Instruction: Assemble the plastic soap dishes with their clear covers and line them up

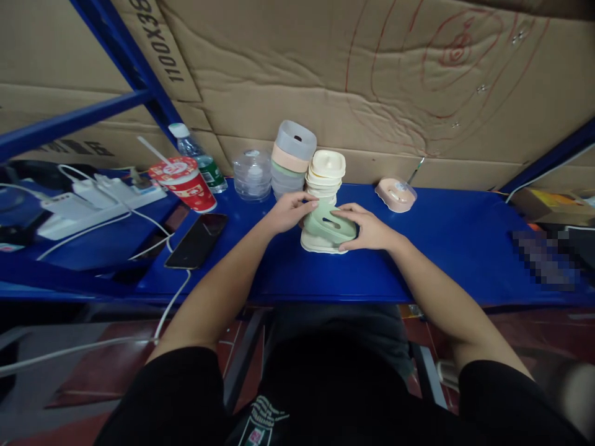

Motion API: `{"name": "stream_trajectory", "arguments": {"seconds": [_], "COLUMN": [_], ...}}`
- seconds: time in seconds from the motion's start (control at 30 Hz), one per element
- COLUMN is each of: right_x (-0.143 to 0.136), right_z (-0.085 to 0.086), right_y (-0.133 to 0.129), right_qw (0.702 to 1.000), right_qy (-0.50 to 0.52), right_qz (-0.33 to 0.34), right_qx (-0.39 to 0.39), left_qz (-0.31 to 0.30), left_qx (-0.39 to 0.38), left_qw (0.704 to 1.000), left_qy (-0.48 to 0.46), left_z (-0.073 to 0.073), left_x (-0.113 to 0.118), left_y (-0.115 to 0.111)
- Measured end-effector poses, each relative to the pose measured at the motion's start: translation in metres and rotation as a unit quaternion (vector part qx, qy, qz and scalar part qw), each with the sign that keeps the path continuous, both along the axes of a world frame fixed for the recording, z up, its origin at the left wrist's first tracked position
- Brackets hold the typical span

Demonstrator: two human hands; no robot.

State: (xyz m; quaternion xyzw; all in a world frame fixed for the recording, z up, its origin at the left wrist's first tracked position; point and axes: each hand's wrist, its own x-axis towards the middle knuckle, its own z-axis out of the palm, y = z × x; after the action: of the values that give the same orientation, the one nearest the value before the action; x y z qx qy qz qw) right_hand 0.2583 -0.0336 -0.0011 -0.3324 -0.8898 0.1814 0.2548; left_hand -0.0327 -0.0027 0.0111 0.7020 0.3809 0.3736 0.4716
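A light green plastic piece with a slot (328, 224) is held tilted between my two hands. My left hand (291, 212) grips its upper left edge, and my right hand (367, 227) has thumb and fingers around its right side. Beneath it, a cream-coloured piece (320, 243) shows on the blue table. Just behind stands a stack of cream lids (328, 168). Left of that stack rises a taller one of containers, grey (296, 141) on top, with peach and green ones lower. Clear round containers (252, 175) sit further left.
A red paper cup with a straw (191, 188), a water bottle (204, 162), a black phone (197, 240) and a white power strip (102, 207) are at the left. A peach container (396, 194) stands right of the stacks, near the cardboard wall (297, 68).
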Motion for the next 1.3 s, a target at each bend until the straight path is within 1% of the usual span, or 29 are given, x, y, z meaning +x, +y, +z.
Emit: {"name": "stream_trajectory", "arguments": {"seconds": [0.07, 0.1, 0.17, 0.2, 0.27, 0.43, 0.5, 0.67, 0.97, 1.1, 1.23, 1.3], "right_x": [0.0, 0.0, -0.001, -0.002, -0.005, -0.012, -0.012, -0.007, -0.003, -0.002, 0.001, 0.003], "right_z": [-0.003, -0.005, -0.008, -0.01, -0.012, -0.018, -0.02, -0.025, -0.025, -0.025, -0.025, -0.026], "right_y": [-0.002, -0.002, -0.002, -0.003, -0.003, -0.006, -0.005, 0.0, 0.0, 0.001, 0.004, 0.006], "right_qw": [1.0, 0.999, 0.998, 0.998, 0.997, 0.997, 0.996, 0.995, 0.996, 0.997, 0.998, 0.999], "right_qy": [-0.026, -0.038, -0.058, -0.063, -0.067, -0.079, -0.084, -0.098, -0.09, -0.073, -0.048, -0.038], "right_qz": [0.006, 0.009, 0.017, 0.021, 0.023, 0.012, 0.008, -0.018, -0.025, -0.026, -0.019, -0.021], "right_qx": [-0.006, -0.009, -0.014, -0.014, -0.014, -0.02, -0.021, -0.011, -0.007, -0.008, -0.024, -0.031], "left_qz": [-0.012, -0.02, -0.033, -0.036, -0.038, -0.053, -0.053, -0.029, 0.009, 0.034, 0.029, 0.031], "left_qx": [0.01, 0.017, 0.038, 0.046, 0.05, 0.009, 0.02, 0.118, 0.144, 0.141, 0.119, 0.121], "left_qw": [0.995, 0.988, 0.967, 0.956, 0.943, 0.921, 0.916, 0.904, 0.889, 0.898, 0.92, 0.925], "left_qy": [0.094, 0.149, 0.251, 0.287, 0.328, 0.385, 0.397, 0.41, 0.435, 0.415, 0.371, 0.359], "left_z": [0.0, 0.0, 0.003, 0.005, 0.008, 0.01, 0.008, 0.0, -0.008, -0.009, -0.01, -0.012], "left_x": [0.0, 0.0, -0.002, -0.003, -0.005, -0.003, -0.002, 0.003, 0.007, 0.007, 0.006, 0.006], "left_y": [-0.001, -0.002, -0.004, -0.005, -0.006, -0.008, -0.008, -0.005, -0.005, -0.004, -0.002, -0.001]}}
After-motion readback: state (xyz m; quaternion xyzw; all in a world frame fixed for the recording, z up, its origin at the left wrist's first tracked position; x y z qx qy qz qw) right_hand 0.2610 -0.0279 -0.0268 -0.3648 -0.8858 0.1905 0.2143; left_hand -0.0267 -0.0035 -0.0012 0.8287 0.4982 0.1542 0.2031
